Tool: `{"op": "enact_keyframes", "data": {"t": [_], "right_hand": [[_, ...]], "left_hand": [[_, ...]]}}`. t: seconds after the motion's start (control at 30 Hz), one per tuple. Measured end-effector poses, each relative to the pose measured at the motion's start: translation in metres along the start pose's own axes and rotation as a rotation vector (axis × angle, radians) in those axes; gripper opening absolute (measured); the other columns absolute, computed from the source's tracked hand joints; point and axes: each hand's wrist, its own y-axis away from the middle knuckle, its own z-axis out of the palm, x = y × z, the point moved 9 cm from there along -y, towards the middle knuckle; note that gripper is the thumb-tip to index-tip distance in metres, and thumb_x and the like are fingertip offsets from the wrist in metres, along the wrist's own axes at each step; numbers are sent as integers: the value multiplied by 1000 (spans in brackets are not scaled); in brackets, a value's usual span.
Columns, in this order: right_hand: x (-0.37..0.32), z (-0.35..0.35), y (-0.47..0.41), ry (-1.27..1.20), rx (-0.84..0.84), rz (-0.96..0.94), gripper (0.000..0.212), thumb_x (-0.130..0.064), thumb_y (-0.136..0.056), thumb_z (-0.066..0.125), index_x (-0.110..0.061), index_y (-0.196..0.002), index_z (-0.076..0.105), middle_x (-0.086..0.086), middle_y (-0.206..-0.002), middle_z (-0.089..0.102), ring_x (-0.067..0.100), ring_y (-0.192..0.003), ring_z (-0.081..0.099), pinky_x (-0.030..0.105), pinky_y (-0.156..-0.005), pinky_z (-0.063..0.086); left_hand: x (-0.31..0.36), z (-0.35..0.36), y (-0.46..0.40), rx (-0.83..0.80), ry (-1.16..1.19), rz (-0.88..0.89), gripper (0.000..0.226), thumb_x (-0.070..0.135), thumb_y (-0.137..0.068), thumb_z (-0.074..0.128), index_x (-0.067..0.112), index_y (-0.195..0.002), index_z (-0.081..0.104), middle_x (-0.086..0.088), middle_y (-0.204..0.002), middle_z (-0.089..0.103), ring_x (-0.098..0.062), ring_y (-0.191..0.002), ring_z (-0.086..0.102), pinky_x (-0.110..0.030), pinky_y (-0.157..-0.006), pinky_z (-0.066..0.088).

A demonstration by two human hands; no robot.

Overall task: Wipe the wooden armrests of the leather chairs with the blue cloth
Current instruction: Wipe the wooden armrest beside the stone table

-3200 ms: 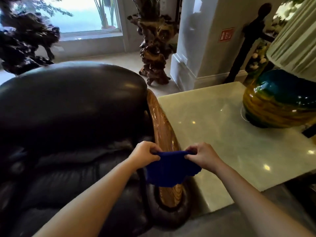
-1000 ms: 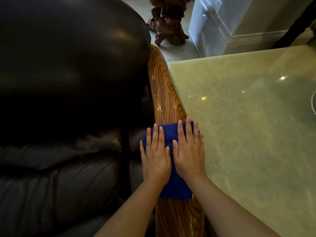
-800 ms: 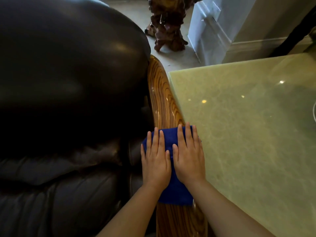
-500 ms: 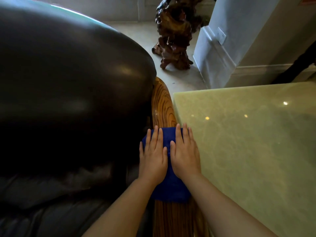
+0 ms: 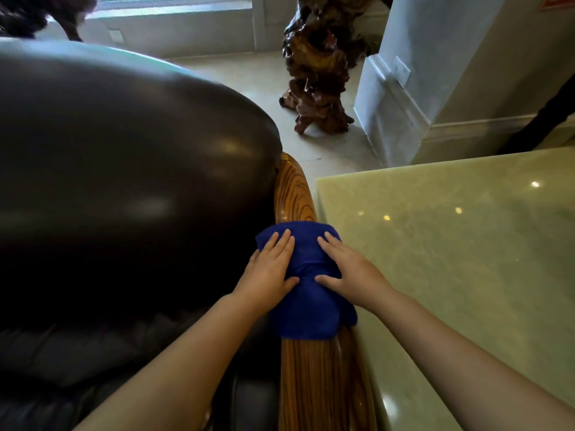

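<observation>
Leather fills my left side: the dark chair (image 5: 118, 169) with its rounded back bulging toward me and its seat cushion dropping into shadow at the lower left. Along the chair's right edge runs the wooden armrest (image 5: 320, 381), glossy and strongly grained, curving away from me to its far end beside the chair back.

Draped across that armrest, about midway along what I can see, is the blue cloth (image 5: 306, 278) — bunched in the middle and hanging a little over both sides of the wood. My left hand (image 5: 269, 270) lies flat on the cloth's left part, fingers stretched out and close together, palm down, pressing rather than gripping. My right hand (image 5: 348, 272) does the same on the cloth's right part, fingers extended and angled toward the far left, thumb reaching inward; the two thumbs nearly meet over the cloth's pinched centre. Neither hand is closed around anything.

Just beside the armrest on the right stands the table (image 5: 460, 259), pale green polished stone with small bright reflections, its near-left edge running parallel to the wood. Beyond it on the floor (image 5: 249, 70) — a gnarled dark root sculpture (image 5: 320, 63), and to its right the white base of a pillar (image 5: 401, 98).
</observation>
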Motion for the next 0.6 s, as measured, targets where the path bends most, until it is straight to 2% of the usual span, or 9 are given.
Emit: {"op": "enact_keyframes", "data": {"t": [0.1, 0.17, 0.27, 0.4, 0.5, 0.6], "right_hand": [[1, 0, -12, -83, -8, 34, 74, -33, -88, 58, -21, -147, 14, -2, -158, 10, 14, -143, 15, 28, -113, 18], [3, -4, -19, -123, 15, 56, 70, -30, -89, 58, -19, -146, 19, -1, -157, 16, 15, -142, 20, 28, -112, 20], [9, -17, -25, -169, 88, 89, 63, -28, -86, 63, -18, -141, 35, 3, -149, 37, 20, -135, 37, 30, -109, 29], [4, -27, -20, -96, 200, 88, 47, -28, -83, 65, -15, -127, 55, 6, -128, 61, 24, -117, 56, 31, -99, 41], [-6, -35, -15, 7, 217, 26, 29, -23, -84, 60, -16, -112, 66, 6, -111, 70, 24, -100, 62, 28, -84, 44], [-12, -50, -14, 42, 118, -28, 22, -23, -81, 63, -16, -100, 70, 5, -99, 72, 22, -89, 63, 28, -73, 44]], "left_hand": [[2, -7, -13, 12, 19, -2, 76, 29, -91, 51, 17, -146, 1, 1, -158, -5, -15, -144, -6, -38, -118, 7], [5, -15, -20, 63, 38, 5, 72, 24, -91, 52, 15, -146, 7, 0, -158, 2, -16, -145, -1, -34, -118, 6], [7, -30, -24, 224, 91, 10, 62, 17, -88, 56, 13, -142, 27, -3, -154, 24, -18, -143, 17, -29, -115, 10], [5, -35, -11, 346, 106, -6, 42, 16, -87, 58, 15, -128, 52, -4, -137, 52, -18, -127, 44, -30, -108, 30], [8, -38, -7, 296, 117, -1, 32, 17, -85, 60, 17, -117, 61, -5, -121, 61, -19, -111, 55, -31, -99, 41], [14, -50, -10, 155, 181, 33, 25, 15, -81, 66, 16, -105, 68, -2, -105, 68, -12, -94, 59, -26, -87, 47]]}}
